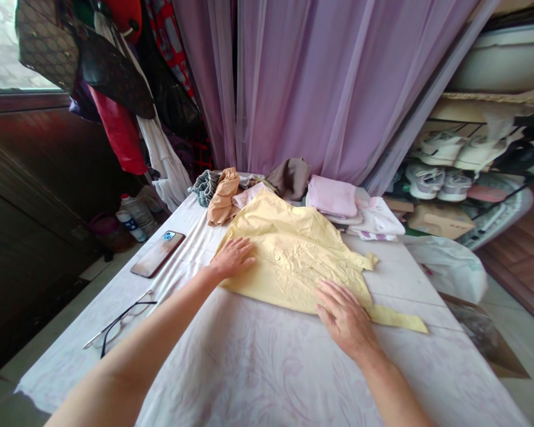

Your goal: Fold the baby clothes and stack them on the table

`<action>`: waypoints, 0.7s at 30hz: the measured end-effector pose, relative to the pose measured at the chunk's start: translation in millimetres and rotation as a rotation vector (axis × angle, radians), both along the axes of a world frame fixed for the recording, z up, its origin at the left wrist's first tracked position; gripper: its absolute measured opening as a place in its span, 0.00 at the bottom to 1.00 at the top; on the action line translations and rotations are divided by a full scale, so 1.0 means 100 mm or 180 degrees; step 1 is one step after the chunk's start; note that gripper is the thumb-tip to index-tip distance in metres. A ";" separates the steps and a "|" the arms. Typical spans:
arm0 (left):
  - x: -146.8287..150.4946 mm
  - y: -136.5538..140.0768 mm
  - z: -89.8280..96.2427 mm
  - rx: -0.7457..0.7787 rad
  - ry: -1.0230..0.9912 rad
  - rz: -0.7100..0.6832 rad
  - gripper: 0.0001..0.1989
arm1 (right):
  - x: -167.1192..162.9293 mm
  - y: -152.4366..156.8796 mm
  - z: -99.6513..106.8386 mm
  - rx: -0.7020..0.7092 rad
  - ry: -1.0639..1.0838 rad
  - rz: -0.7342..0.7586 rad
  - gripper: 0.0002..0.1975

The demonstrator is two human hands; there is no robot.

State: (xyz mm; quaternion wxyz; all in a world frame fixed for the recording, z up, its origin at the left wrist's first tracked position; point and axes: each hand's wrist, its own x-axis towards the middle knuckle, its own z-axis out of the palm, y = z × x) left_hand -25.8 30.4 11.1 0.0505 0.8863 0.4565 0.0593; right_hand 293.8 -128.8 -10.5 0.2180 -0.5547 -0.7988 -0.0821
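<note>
A yellow buttoned garment [285,243], wrinkled in its middle, lies spread over the table. My left hand [234,258] rests flat on its left side, fingers stretched out. On the lower right part lies my right hand [345,314], palm down with its fingers extended and slightly apart. A narrow yellow strip of the garment sticks out to the right past my right hand, and a shorter buttoned tab juts out above it. Neither hand grips the cloth.
Behind the garment are a tan bundle [223,197], a dark grey cloth [290,178] and folded pink cloth [333,196]. A phone [157,254] and eyeglasses [120,323] lie at the left on the white tablecloth [249,379]. Shoes [440,148] fill a rack at the right.
</note>
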 end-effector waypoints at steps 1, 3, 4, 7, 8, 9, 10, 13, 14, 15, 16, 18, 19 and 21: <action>0.03 -0.03 -0.06 -0.0010 0.0039 0.0056 0.29 | -0.06 -0.02 -0.03 -0.0070 -0.0088 -0.0023 0.20; 0.06 -0.07 -0.15 0.0009 0.0064 0.0211 0.31 | -0.16 -0.06 -0.09 -0.0235 -0.0242 -0.0085 0.23; 0.06 -0.09 -0.17 0.0024 0.0068 0.0277 0.32 | -0.19 -0.08 -0.12 -0.0309 -0.0300 -0.0115 0.24; 0.05 -0.08 -0.21 0.0045 0.0065 0.0363 0.33 | -0.22 -0.11 -0.20 -0.0485 -0.0396 -0.0178 0.25; 0.05 -0.07 -0.21 0.0055 0.0049 0.0362 0.33 | -0.22 -0.12 -0.22 -0.0542 -0.0415 -0.0199 0.26; 0.05 -0.06 -0.21 0.0070 0.0028 0.0361 0.33 | -0.22 -0.13 -0.23 -0.0602 -0.0430 -0.0215 0.26; 0.05 -0.05 -0.22 0.0090 0.0005 0.0365 0.32 | -0.22 -0.14 -0.24 -0.0657 -0.0439 -0.0229 0.27; 0.04 -0.05 -0.24 0.0125 -0.0037 0.0385 0.32 | -0.23 -0.16 -0.20 -0.0778 -0.0387 -0.0240 0.28; 0.04 -0.05 -0.25 0.0131 -0.0050 0.0385 0.31 | -0.23 -0.17 -0.17 -0.0808 -0.0337 -0.0218 0.27; 0.03 -0.05 -0.25 0.0139 -0.0075 0.0382 0.31 | -0.22 -0.16 -0.13 -0.0842 -0.0267 -0.0181 0.26; 0.02 -0.04 -0.25 0.0145 -0.0113 0.0373 0.30 | -0.19 -0.15 -0.08 -0.0879 -0.0173 -0.0136 0.24; 0.00 0.01 -0.21 0.0143 -0.0222 0.0320 0.27 | -0.11 -0.07 0.03 -0.0938 0.0083 -0.0074 0.20; -0.01 0.05 -0.18 0.0136 -0.0285 0.0303 0.25 | -0.05 -0.01 0.09 -0.0932 0.0228 -0.0088 0.20; -0.02 0.19 -0.07 0.0154 -0.0415 0.0322 0.21 | 0.11 0.17 0.19 -0.0821 0.0490 -0.0231 0.20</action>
